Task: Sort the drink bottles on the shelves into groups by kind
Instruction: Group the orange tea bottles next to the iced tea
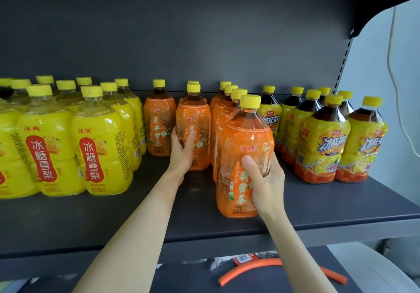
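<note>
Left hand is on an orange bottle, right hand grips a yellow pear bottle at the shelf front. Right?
No. The head view shows the right hand gripping the front orange bottle, not a yellow one, at the shelf front. The left hand is on the rear orange bottle, as said.

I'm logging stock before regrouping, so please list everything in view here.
Pear drink bottles: about nine, yellow, shelf's left.
Jasmine tea bottles: seven, orange, shelf's middle.
Iced tea bottles: seven, yellow-orange labels, dark tea, shelf's right.
Shelf: one, dark grey.
Tube: one, orange, below the shelf.
Cable: one, white, far right.
Left hand: grips a middle jasmine tea bottle.
Right hand: grips the frontmost jasmine tea bottle.
</note>
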{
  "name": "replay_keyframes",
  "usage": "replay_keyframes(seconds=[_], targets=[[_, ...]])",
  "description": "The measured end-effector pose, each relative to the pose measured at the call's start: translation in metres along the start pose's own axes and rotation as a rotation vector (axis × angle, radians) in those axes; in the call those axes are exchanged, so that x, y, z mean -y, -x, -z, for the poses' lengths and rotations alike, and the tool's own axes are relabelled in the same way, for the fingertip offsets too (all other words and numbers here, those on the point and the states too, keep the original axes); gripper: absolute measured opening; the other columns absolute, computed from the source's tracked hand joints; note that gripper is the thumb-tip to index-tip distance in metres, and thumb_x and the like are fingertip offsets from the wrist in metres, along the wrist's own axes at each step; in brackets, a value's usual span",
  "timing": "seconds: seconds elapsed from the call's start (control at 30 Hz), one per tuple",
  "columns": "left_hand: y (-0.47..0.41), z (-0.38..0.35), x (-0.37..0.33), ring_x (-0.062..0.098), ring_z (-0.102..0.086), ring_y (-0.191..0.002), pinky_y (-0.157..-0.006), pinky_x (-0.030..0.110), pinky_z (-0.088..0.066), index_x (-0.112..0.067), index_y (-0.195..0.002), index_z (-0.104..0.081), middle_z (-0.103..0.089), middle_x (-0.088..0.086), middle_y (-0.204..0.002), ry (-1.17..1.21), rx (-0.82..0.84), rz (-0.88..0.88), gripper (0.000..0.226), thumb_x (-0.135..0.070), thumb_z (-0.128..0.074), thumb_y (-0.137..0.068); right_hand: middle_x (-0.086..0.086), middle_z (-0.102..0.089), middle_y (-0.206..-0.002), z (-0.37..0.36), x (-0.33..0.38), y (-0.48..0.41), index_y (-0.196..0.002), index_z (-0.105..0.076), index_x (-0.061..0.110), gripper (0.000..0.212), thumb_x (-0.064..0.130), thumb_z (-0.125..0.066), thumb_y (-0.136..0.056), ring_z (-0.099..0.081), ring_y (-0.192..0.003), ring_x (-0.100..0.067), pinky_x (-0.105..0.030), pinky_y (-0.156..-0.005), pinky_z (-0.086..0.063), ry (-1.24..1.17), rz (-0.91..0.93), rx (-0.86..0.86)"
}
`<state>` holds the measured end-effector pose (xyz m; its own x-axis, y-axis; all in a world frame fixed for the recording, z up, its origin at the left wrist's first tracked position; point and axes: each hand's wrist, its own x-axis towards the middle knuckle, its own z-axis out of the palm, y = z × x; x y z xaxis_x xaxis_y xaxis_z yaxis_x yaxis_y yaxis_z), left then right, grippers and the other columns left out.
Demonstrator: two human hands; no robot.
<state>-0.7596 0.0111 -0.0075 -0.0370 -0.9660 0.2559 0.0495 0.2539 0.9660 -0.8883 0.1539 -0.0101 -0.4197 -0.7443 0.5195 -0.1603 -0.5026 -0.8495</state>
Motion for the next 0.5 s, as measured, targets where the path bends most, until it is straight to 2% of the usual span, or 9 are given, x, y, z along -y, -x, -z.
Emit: replay_keyframes(seconds=[0.2,0.3,0.4,0.5], targets=[[0.003,0.004,-0.005,0.026,-0.036,-0.135,-0.103,0.041,-0.036,-0.028,-0.15,-0.009,-0.031,0.005,-0.15,-0.033,0.012,0.037,0.077,-0.052,-0.05,-0.089,0.017,-0.071,-0.098,0.0,0.0,0.0,-0.109,-0.054,0.037,0.055,0.062,-0.064,-0.062,-0.069,-0.094,-0.006,-0.017,-0.071,-0.055,0.01,0.007,-0.004],[0.013,0.007,-0.013,0.026,-0.035,-0.135,-0.106,0.044,-0.034,-0.024,-0.149,-0.017,-0.033,0.006,-0.15,-0.121,-0.049,0.102,0.075,-0.053,-0.049,-0.089,0.015,-0.071,-0.097,0.0,-0.001,0.0,-0.107,-0.054,0.037,0.054,0.063,-0.065,-0.061,-0.07,-0.092,-0.006,-0.017,-0.069,-0.055,0.006,0.017,-0.015],[0.043,0.015,-0.021,0.019,-0.043,-0.128,-0.097,0.032,-0.039,-0.022,-0.141,-0.034,-0.043,0.002,-0.143,-0.096,-0.103,0.031,0.055,-0.047,-0.045,-0.094,0.016,-0.069,-0.094,-0.002,-0.001,0.002,-0.106,-0.048,0.034,0.054,0.065,-0.059,-0.062,-0.068,-0.091,-0.002,-0.017,-0.069,-0.054,-0.012,0.026,-0.04],[0.083,0.02,-0.028,0.007,-0.048,-0.115,-0.087,0.018,-0.037,-0.027,-0.123,-0.049,-0.053,-0.007,-0.126,-0.04,-0.081,-0.105,0.033,-0.043,-0.04,-0.096,0.02,-0.069,-0.087,-0.01,0.001,0.007,-0.104,-0.042,0.029,0.044,0.061,-0.049,-0.075,-0.067,-0.084,0.004,-0.014,-0.066,-0.052,-0.05,0.016,-0.059]])
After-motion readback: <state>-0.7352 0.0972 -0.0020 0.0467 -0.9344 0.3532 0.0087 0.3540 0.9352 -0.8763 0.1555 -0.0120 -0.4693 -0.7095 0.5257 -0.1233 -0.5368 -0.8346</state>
